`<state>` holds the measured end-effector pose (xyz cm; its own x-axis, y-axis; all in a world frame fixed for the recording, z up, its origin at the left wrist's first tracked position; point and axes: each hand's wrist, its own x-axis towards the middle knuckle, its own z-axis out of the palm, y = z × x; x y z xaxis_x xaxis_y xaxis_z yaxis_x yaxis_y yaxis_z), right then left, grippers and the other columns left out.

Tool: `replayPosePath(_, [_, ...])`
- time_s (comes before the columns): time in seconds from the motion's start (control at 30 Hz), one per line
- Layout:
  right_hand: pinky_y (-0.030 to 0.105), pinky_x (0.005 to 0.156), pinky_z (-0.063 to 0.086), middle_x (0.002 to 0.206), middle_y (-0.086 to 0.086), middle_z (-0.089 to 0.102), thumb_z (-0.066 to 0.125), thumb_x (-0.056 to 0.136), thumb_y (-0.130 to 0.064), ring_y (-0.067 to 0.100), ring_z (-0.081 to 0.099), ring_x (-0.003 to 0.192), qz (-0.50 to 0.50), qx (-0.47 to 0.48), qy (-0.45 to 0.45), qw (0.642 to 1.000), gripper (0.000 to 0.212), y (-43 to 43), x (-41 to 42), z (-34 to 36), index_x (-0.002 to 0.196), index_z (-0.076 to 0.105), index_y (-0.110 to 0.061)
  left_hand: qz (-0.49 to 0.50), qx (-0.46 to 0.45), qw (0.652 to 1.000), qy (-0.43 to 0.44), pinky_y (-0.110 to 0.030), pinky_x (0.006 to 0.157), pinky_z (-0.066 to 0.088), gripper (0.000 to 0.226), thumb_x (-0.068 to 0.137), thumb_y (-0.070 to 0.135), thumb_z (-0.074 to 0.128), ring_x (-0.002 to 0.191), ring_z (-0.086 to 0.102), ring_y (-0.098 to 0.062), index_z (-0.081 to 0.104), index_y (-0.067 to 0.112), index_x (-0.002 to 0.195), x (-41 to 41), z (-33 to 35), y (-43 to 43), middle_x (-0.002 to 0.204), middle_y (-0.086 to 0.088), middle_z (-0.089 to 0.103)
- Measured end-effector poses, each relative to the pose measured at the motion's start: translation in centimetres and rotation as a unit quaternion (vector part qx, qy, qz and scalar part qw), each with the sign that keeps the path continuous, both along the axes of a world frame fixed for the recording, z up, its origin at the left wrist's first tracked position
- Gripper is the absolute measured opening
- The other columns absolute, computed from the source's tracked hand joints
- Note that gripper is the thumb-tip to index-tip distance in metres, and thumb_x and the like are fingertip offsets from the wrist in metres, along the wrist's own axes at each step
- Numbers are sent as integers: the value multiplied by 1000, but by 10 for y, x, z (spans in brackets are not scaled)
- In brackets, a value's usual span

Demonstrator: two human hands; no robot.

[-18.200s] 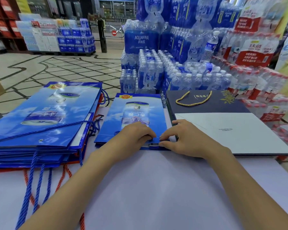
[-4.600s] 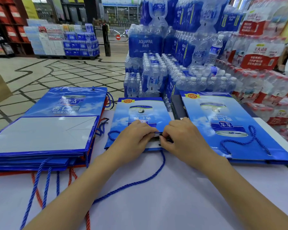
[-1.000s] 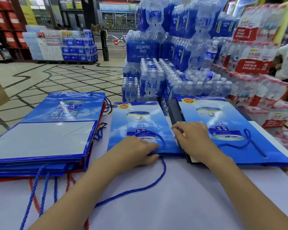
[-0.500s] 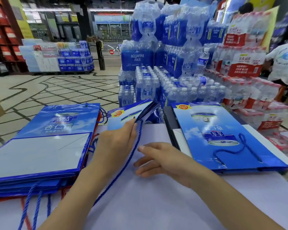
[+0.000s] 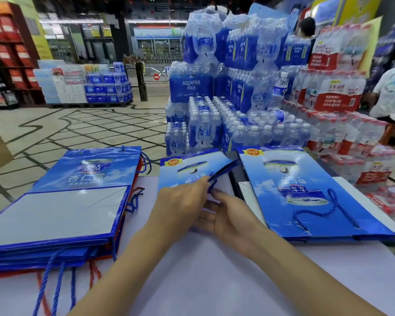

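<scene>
The left hand [image 5: 180,201] grips the near edge of a blue gift bag [image 5: 189,166], tilted up off the table [image 5: 203,281] by its far edge — between the left pile [image 5: 62,208] and the right pile [image 5: 306,190], 2 flat stacks. The right hand [image 5: 228,215] hovers just beside, fingers straight, holding nothing.

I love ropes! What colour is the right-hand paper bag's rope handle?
The twisted rope handle is blue; head view shows it.
</scene>
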<state>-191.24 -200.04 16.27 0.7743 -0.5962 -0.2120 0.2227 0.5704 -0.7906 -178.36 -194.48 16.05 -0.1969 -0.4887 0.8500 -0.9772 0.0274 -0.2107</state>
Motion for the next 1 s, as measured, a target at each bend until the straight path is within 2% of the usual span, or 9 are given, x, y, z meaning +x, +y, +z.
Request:
replayPosePath(0.1, [50, 83, 56, 114, 15, 70, 52, 100, -32, 37, 70, 96, -13, 4, -17, 1000, 27, -7, -4, 6, 124, 63, -27, 27, -58, 994, 85, -26, 36, 34, 22, 95, 17, 46, 41, 49, -18, 62, 10, 107, 4, 3, -4, 51, 0, 53])
replayPosePath(0.2, [51, 92, 54, 121, 22, 65, 59, 95, -35, 39, 68, 103, 30, -12, 60, 998, 39, -5, -3, 4, 129, 56, -16, 38, -102, 965, 238, -21, 42, 32, 28, 100, 23, 40, 40, 45, -15, 60, 4, 106, 6, 4, -1, 53, -1, 52])
replayPosePath(0.33, [50, 99, 51, 126, 27, 58, 67, 90, -37, 39, 68, 103, 93, -2, 105, 990, 53, 1, 3, -4, 131, 48, -9, -19, -177, 861, 476, -15, 50, 32, 28, 105, 26, 33, 52, 44, -3, 52, 6, 107, 1, 16, 2, 64, 10, 42])
replayPosePath(0.47, [49, 100, 50, 122, 22, 62, 69, 90, -35, 34, 69, 102, 88, -8, 66, 994, 49, 3, 10, -5, 128, 54, -9, -39, -219, 757, 615, -11, 55, 35, 19, 106, 19, 33, 57, 44, 4, 45, 7, 97, -9, 38, 5, 70, 7, 41])
replayPosePath(0.53, [43, 90, 56, 112, 16, 69, 65, 93, -25, 28, 69, 92, 41, -14, 31, 999, 38, 1, 11, -4, 124, 61, -4, -47, -197, 729, 653, -9, 56, 37, 17, 105, 21, 34, 61, 47, 6, 44, 10, 98, -11, 41, 5, 77, 5, 49])
replayPosePath(0.63, [29, 59, 55, 94, 6, 71, 60, 94, -11, 16, 66, 70, -42, -50, 29, 997, 24, -15, 5, 5, 117, 63, -8, -83, -153, 687, 706, -7, 64, 44, 17, 99, 18, 48, 77, 58, 5, 44, 13, 115, -11, 38, 6, 101, 4, 60])
replayPosePath(0.83, [18, 37, 36, 68, 1, 61, 62, 92, -6, 8, 54, 45, -60, -154, 144, 976, 4, -39, -15, 23, 96, 61, -8, 14, -46, 747, 663, -9, 62, 40, 51, 77, 24, 76, 82, 54, -7, 37, 18, 110, -9, 33, 25, 98, 5, 52])
replayPosePath(0.93, [18, 34, 22, 59, 1, 45, 70, 88, -13, 8, 34, 39, -97, -212, 219, 948, 19, -47, -18, 20, 99, 60, -2, 83, 78, 726, 678, -24, 58, 38, 50, 76, 49, 75, 73, 51, -8, 43, 17, 97, -5, 38, 41, 87, 7, 54])
replayPosePath(1.0, [17, 35, 24, 62, 0, 44, 75, 85, -19, 10, 32, 44, -124, -237, 271, 925, 27, -49, -23, 23, 103, 60, -5, 161, 139, 762, 612, -31, 59, 38, 48, 75, 61, 69, 72, 52, -11, 48, 19, 82, 1, 36, 53, 80, 4, 57])
